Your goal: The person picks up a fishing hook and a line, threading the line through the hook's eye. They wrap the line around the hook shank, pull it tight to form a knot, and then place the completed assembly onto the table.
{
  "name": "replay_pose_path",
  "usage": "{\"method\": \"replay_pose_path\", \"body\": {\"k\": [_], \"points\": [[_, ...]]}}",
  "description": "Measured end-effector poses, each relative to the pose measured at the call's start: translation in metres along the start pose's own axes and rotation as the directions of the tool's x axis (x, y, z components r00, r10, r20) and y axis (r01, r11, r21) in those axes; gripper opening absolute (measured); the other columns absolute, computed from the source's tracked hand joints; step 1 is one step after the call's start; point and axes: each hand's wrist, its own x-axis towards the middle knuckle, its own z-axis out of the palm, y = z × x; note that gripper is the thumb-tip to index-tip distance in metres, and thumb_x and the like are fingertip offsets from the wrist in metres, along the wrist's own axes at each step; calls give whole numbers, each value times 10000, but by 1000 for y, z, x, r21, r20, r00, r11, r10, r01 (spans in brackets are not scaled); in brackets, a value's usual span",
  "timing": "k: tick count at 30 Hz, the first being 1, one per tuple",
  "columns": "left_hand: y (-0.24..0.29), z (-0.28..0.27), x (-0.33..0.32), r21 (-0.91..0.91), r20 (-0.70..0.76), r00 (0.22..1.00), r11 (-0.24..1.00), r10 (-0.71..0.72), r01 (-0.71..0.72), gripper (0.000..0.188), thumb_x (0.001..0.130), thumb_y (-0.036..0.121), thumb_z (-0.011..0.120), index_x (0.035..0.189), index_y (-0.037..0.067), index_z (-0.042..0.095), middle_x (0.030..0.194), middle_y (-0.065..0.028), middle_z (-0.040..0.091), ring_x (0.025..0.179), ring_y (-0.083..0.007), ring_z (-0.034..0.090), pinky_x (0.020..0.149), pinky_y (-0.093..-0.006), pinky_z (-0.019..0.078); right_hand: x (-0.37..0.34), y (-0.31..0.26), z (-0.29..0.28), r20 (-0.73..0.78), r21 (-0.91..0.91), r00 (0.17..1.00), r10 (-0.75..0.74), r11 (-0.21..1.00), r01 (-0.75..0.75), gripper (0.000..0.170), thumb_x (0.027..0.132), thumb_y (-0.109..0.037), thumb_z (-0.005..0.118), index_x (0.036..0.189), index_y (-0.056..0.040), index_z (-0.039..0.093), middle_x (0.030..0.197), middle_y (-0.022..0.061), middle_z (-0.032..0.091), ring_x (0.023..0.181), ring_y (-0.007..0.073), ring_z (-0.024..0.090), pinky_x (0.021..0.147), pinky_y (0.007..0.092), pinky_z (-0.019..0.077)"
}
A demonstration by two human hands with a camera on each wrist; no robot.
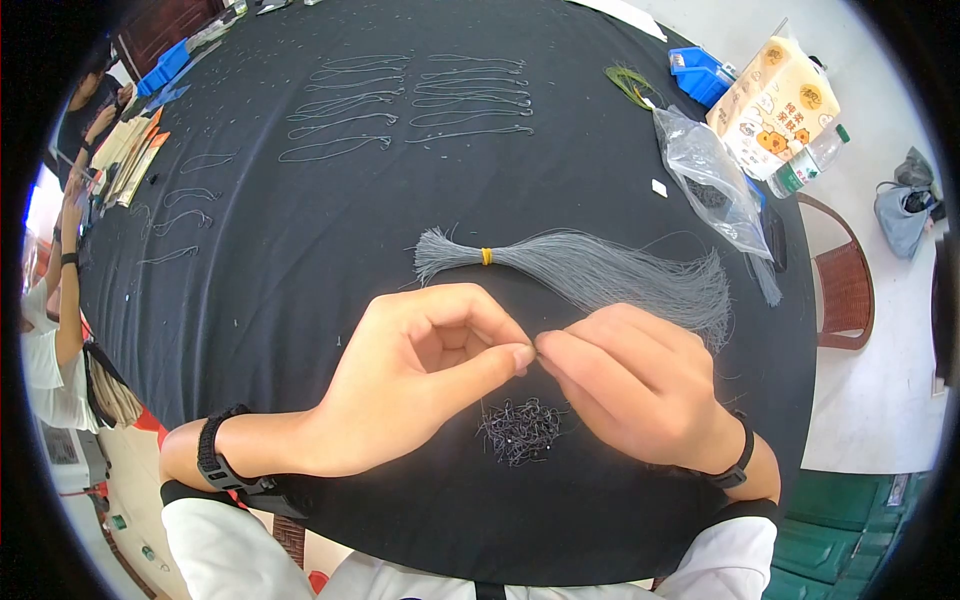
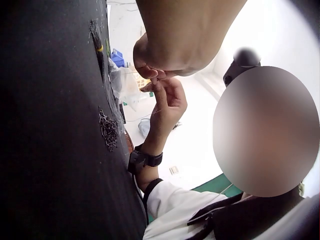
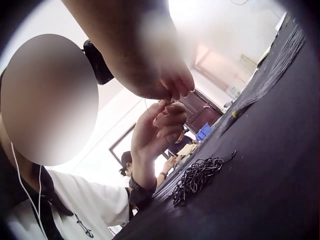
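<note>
My left hand (image 1: pixel 400 375) and right hand (image 1: pixel 635 385) meet fingertip to fingertip above the table. Thumb and forefinger of each pinch a thin strand, with a tiny dark piece showing where the tips meet; I cannot tell what that piece is. Fine line trails near the fingers in both wrist views. Just below the hands lies a pile of small dark hook-like pieces (image 1: pixel 521 432), also seen in the right wrist view (image 3: pixel 197 180). Behind the hands, a bundle of grey strands (image 1: pixel 590 265) is tied with a yellow band (image 1: pixel 487 256).
Looped grey strands (image 1: pixel 345 118) lie in columns at the back of the black-covered table (image 1: pixel 590 190). On the right are a clear plastic bag (image 1: pixel 705 175), a tissue pack (image 1: pixel 775 105), a bottle (image 1: pixel 808 165) and a blue bin (image 1: pixel 700 75). Other people sit at the left edge.
</note>
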Motion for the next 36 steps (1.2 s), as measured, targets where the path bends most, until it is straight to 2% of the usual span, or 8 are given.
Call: {"method": "replay_pose_path", "body": {"k": [11, 15, 24, 27, 30, 31, 34, 36], "points": [[-2, 0, 1, 21, 4, 1000, 1000, 17, -17, 57, 870, -34, 624, 925, -49, 618, 901, -85, 653, 838, -108, 623, 733, -238, 507, 1, 0, 4, -74, -89, 994, -78, 993, 72, 241, 659, -59, 705, 876, 24, 642, 804, 82, 608, 681, 200, 605, 565, 291, 510], [-5, -1, 1, 6, 24, 999, 999, 41, -41, 82, 888, 7, 617, 955, -36, 636, 873, -28, 644, 819, -62, 608, 711, -204, 489, 2, 0, 2, -78, -84, 993, -84, 993, 77, 228, 665, -65, 700, 870, 17, 644, 799, 80, 611, 683, 202, 611, 564, 295, 511], [-2, 0, 2, -53, 16, 1000, 998, -18, 18, 69, 879, 0, 632, 934, -41, 631, 863, -53, 642, 785, -78, 594, 681, -206, 472, 0, -4, -1, -74, 234, 954, 292, 935, -268, 204, 743, 30, 682, 943, -2, 652, 828, 124, 648, 654, 227, 643, 579, 288, 517], [2, -1, 2, -30, 9, 998, 998, -60, 61, 68, 878, 5, 635, 932, -36, 635, 856, -47, 644, 771, -68, 589, 668, -201, 466, -7, -8, -7, 85, 454, 833, 547, 723, -521, 152, 801, -17, 679, 952, -7, 663, 814, 102, 666, 663, 163, 652, 572, 245, 496], [2, -1, 3, 18, -11, 998, 998, -63, 63, 69, 874, 1, 636, 933, -34, 637, 853, -44, 645, 758, -59, 587, 655, -194, 462, -4, -13, -21, 431, 624, 591, 682, 248, -741, 128, 852, -83, 673, 949, -1, 668, 792, 60, 676, 680, 84, 635, 564, 198, 464], [0, -1, 3, 28, -20, 999, 998, -51, 52, 70, 873, -3, 635, 934, -36, 637, 855, -45, 645, 754, -57, 586, 652, -191, 461, -4, -12, -22, 498, 636, 576, 648, 179, -751, 150, 884, -139, 660, 944, -1, 673, 785, 21, 676, 701, 41, 615, 564, 173, 445], [-1, 0, 3, 57, -32, 999, 998, -39, 41, 71, 871, -11, 634, 935, -40, 637, 858, -45, 642, 753, -52, 584, 647, -189, 460, -4, -6, -26, 575, 599, 583, 575, 190, -778, 156, 891, -153, 655, 944, -7, 673, 813, 32, 675, 735, 50, 620, 578, 186, 460], [0, 0, 2, 73, -26, 999, 996, -40, 42, 71, 870, -13, 634, 936, -42, 637, 859, -43, 640, 754, -50, 582, 644, -189, 459, -5, -5, -21, 569, 633, 556, 606, 108, -766, 153, 897, -149, 646, 956, -9, 663, 838, 35, 673, 761, 62, 625, 595, 200, 473]]}}
